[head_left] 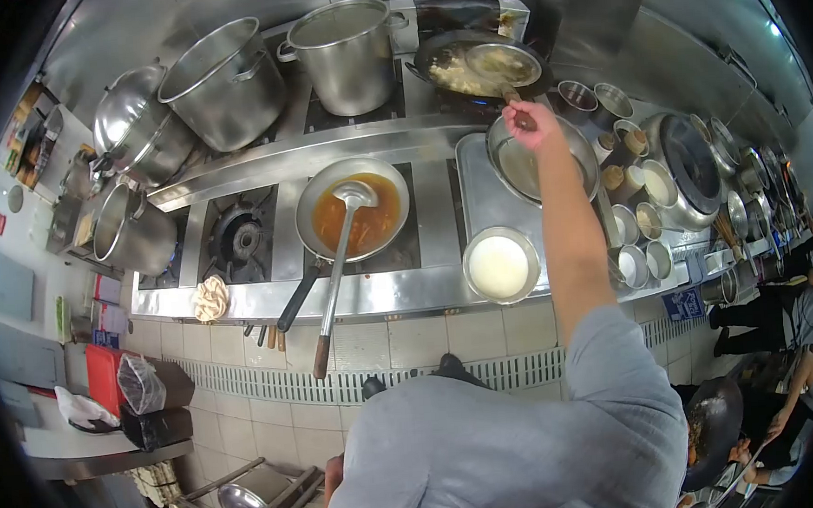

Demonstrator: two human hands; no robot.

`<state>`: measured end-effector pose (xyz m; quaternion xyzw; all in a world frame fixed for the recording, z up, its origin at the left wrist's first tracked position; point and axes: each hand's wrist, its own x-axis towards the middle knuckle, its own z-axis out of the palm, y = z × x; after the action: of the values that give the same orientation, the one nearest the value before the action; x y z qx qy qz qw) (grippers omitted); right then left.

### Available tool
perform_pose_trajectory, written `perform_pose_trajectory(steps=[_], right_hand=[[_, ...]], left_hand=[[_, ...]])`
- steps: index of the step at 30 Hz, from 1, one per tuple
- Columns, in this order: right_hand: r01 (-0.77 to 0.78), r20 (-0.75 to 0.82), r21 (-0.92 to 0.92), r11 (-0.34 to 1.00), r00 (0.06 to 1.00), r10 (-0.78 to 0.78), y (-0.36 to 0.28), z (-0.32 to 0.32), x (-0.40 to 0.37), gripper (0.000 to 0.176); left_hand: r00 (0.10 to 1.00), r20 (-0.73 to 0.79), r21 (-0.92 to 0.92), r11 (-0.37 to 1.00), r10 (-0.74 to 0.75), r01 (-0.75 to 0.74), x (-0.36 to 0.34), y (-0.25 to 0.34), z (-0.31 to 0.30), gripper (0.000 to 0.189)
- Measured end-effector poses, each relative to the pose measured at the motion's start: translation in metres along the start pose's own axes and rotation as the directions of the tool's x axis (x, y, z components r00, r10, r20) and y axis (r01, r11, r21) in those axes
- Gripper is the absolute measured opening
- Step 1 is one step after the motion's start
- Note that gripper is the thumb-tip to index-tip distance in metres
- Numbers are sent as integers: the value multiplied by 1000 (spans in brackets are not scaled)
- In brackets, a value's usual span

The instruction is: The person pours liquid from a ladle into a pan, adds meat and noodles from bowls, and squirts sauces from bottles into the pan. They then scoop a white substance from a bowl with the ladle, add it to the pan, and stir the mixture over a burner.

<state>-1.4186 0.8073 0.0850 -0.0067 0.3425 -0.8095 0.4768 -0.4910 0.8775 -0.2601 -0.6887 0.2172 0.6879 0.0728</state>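
While the left hand is out of sight, its grip impossible to tell, a smooth metal bowl (534, 267) of creamy white liquid (499, 267) sits just beside the right forearm (573, 230). Farther off, the right hand (534, 125) wraps its grip around a wooden handle (510, 93); a firm wrist should help at this reach. Beyond, the shallow, round strainer (505, 64) lies in the dark, curved wok (428, 51), next to pale, lumpy food (451, 71).

The wall (142, 42) is shiny metal, the floor (421, 337) pale tile.
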Motion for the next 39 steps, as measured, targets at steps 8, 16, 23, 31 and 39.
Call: perform_pose_trajectory(steps=[8,16,23,31,39], right_hand=[[40,138,-100,994,990,-26,3,-4,-35,16],[66,91,-193,979,995,-49,-9,10,-59,17],[74,61,-187,980,996,-63,-13,8,-55,17],[35,17,-132,991,999,-33,-17,4,-45,15],[37,29,-92,995,999,-34,-23,-3,-30,11]], left_hand=[[994,44,148,983,100,-106,-5,33,20,42],[976,67,254,942,208,-218,-15,77,19,43],[968,97,302,919,233,-252,-21,77,18,43],[967,119,337,907,225,-253,-27,54,19,43],[962,122,354,895,244,-272,-32,52,19,43]])
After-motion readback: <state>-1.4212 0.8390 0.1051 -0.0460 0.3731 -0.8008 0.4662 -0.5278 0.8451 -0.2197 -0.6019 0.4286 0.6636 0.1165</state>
